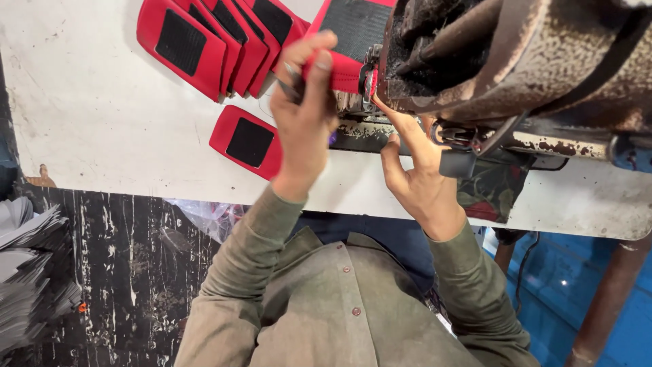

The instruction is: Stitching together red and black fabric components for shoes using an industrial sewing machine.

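My left hand grips the edge of a red fabric piece with a black patch, and a small metal tool sticks out between its fingers. The piece lies under the head of a worn, rusty sewing machine. My right hand rests at the machine's base, its forefinger stretched up to the red piece near the needle area. Both sleeves are olive green.
Several red pieces with black patches lie fanned out on the white table, and one more piece lies alone nearer me. A stack of grey sheets sits on the dark floor at the left. A rusty table leg stands at the right.
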